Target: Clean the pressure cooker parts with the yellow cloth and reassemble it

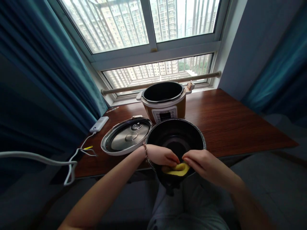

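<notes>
Sponge (177,169): yellow, pressed against the near inside wall of the black pot, pinched from both sides by the two hands.
Left hand (161,155): reaches over the pot's near-left rim, fingers curled down onto the left end of the sponge and gripping it; a thin bracelet (145,152) sits at the wrist.
Right hand (203,164): comes in over the near-right rim, fingertips closed on the right end of the sponge, so both hands meet over it.
Pot (192,132): black inner pot, round and deep, tilted toward the person; its near edge hangs past the front of the tabletop, above the lap, and its far edge appears to rest on the wood, though the contact is hard to make out.
Lid (127,135): metal, lying flat on the tabletop just left of the pot, inner side up as far as I can tell.
Cable (72,164): white, running off the left front corner of the tabletop.
White box (99,124): small, flat, at the left edge behind the lid, joined to the cable.
Cooker (165,103): brown and cream body with a control panel facing the person, open and standing directly behind the pot.
Tabletop (240,124): dark reddish wood, set against the window.
Window (148,28): barred, with tall buildings beyond; teal curtains (35,64) hang on both sides.
</notes>
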Motion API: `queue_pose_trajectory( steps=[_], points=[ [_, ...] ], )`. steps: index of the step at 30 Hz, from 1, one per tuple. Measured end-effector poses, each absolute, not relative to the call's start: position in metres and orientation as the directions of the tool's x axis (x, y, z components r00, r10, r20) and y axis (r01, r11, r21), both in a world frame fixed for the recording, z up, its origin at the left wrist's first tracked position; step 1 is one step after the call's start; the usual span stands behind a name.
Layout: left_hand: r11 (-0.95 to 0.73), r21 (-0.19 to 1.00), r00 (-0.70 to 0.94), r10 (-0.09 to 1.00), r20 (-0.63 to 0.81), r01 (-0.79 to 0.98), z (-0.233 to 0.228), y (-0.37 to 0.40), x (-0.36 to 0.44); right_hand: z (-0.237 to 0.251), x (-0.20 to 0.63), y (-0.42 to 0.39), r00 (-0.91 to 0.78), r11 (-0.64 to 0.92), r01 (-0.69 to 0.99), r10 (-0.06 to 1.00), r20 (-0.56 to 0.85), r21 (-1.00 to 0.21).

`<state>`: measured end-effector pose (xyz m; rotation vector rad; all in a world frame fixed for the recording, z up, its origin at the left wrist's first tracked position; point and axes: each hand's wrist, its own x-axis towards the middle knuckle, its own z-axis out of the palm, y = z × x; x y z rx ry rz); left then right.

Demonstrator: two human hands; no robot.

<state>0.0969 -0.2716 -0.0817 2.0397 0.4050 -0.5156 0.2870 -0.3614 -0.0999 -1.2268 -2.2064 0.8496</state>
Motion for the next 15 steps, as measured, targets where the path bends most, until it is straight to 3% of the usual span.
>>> queue_pose_trajectory(
  steps=[2,4,5,7,9,10,12,15],
  points=[
    [-0.537,0.687,0.83,0.046,-0.556,0.49,-0.083,-0.268,0.096,-0.114,0.292,-0.361,-0.331,0.38,0.595,0.919,0.215,-0.708],
    [-0.669,0.554,0.783,0.069,-0.618,0.496,-0.08,-0.266,0.094,-0.127,0.293,-0.359,-0.264,0.412,0.604,0.911,0.316,-0.682],
    [-0.741,0.439,0.761,0.146,-0.633,0.508,-0.077,-0.265,0.093,-0.133,0.292,-0.358,-0.256,0.436,0.617,0.898,0.357,-0.655],
    [-0.802,0.154,0.72,0.411,-0.559,0.577,-0.07,-0.264,0.092,-0.14,0.289,-0.358,-0.251,0.467,0.663,0.875,0.414,-0.585],
    [-0.72,-0.082,0.653,0.667,-0.358,0.689,-0.064,-0.262,0.093,-0.143,0.286,-0.357,-0.24,0.473,0.7,0.862,0.447,-0.535],
    [-0.662,-0.152,0.617,0.743,-0.259,0.734,-0.064,-0.26,0.095,-0.143,0.285,-0.357,-0.234,0.474,0.708,0.857,0.46,-0.524],
    [-0.615,-0.207,0.594,0.788,-0.161,0.761,-0.07,-0.254,0.1,-0.143,0.284,-0.357,-0.226,0.48,0.711,0.848,0.479,-0.515],
    [-0.689,-0.159,0.642,0.719,-0.265,0.707,-0.097,-0.242,0.111,-0.144,0.284,-0.356,-0.221,0.487,0.713,0.839,0.497,-0.505]
  ],
)
